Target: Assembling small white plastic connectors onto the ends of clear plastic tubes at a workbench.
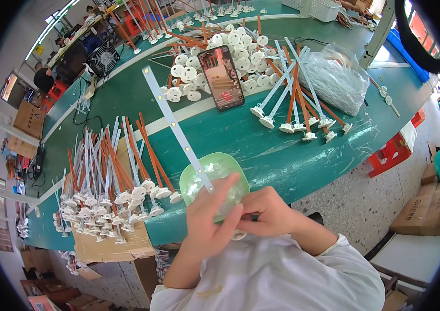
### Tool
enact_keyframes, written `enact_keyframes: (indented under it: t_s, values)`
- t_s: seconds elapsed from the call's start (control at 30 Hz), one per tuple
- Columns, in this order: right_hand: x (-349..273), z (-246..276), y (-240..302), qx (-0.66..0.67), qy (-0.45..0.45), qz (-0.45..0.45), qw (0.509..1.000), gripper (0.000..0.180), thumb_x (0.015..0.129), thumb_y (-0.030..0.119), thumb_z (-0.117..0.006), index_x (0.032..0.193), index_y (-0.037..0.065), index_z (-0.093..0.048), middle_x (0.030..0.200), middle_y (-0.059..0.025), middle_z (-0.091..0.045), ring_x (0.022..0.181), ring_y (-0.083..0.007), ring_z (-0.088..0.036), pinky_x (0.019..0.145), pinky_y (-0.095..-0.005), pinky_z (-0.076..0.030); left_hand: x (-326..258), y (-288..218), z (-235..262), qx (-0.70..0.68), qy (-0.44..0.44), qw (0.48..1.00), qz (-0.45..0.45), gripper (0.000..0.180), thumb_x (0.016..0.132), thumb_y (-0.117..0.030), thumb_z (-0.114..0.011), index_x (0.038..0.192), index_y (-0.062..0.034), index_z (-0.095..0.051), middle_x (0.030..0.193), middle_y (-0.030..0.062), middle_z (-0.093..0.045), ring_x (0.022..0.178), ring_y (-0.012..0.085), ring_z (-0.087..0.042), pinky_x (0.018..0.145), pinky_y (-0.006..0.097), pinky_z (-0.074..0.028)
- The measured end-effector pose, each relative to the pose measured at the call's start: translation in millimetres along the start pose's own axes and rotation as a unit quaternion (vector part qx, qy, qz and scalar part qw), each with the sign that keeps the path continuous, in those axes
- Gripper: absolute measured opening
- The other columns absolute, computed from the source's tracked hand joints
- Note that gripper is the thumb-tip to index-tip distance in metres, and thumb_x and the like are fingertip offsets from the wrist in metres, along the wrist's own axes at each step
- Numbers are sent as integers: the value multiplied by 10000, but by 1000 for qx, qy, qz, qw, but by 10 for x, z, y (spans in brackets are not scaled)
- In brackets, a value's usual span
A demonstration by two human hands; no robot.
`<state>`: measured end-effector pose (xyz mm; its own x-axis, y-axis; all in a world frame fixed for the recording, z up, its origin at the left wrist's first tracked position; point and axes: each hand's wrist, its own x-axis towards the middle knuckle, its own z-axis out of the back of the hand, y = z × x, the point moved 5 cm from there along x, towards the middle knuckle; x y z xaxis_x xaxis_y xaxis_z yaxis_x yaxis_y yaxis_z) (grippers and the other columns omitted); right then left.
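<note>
My left hand (pixel 207 217) holds the near end of a long white LED strip (pixel 173 124), which rises away over the green bench. My right hand (pixel 271 210) is pinched at the strip's lower end, where a small white round base (pixel 239 235) shows below my fingers. Both hands hover over a light green bowl (pixel 199 173) that holds clear small parts. The joint between strip and base is hidden by my fingers.
A heap of strips with round white bases (pixel 111 186) lies on cardboard at the left. More such strips (pixel 292 103) lie at the right beside a clear plastic bag (pixel 334 78). A phone (pixel 222 78) leans on loose white discs (pixel 199 67). A fan (pixel 103 58) stands at the far left.
</note>
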<state>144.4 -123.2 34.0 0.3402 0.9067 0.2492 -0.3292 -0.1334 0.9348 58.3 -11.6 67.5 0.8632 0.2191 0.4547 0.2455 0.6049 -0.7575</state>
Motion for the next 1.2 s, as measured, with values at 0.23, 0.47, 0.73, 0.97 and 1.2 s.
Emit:
enact_keyframes:
  t_s: [0.23,0.47,0.73,0.97,1.2]
  values:
    - [127,-31,-80,208,-93,-137,964,41,810,2,-757,845,9,-739,719,-30,-646,596,-51,-518,488,-240,-335,-513,278,124,-326,-59,930,159,488,848,-14,-655,1316,55,-536,1301,195,-587,1167,252,-585,965,383,-465]
    - [311,-140,-111,234,-110,-99,961,80,838,-9,-730,916,2,-741,837,-37,-650,653,-43,-511,537,-216,-365,-718,556,-71,-436,-10,888,145,468,892,14,-620,1350,37,-524,1273,147,-609,1194,225,-572,1046,400,-418]
    - [261,-53,71,-97,-219,123,963,191,738,-8,-752,925,1,-711,915,-88,-676,640,-147,-571,542,-229,-430,-736,697,-23,-488,-111,851,163,435,931,-106,-636,1336,21,-540,1300,195,-598,1150,290,-619,977,437,-505]
    - [134,-157,168,-207,-206,325,900,285,615,-12,-796,891,30,-736,941,-95,-681,745,-229,-655,607,-286,-545,-655,610,-80,-513,-107,832,182,462,899,19,-622,1349,60,-526,1329,186,-581,1235,270,-557,1051,409,-435]
    - [107,-136,216,-215,-220,331,892,280,606,-42,-763,875,35,-740,921,-79,-691,748,-219,-666,620,-290,-561,-756,695,-110,-494,-94,848,169,403,941,-14,-598,1338,26,-542,1403,226,-518,1235,284,-565,1028,442,-474]
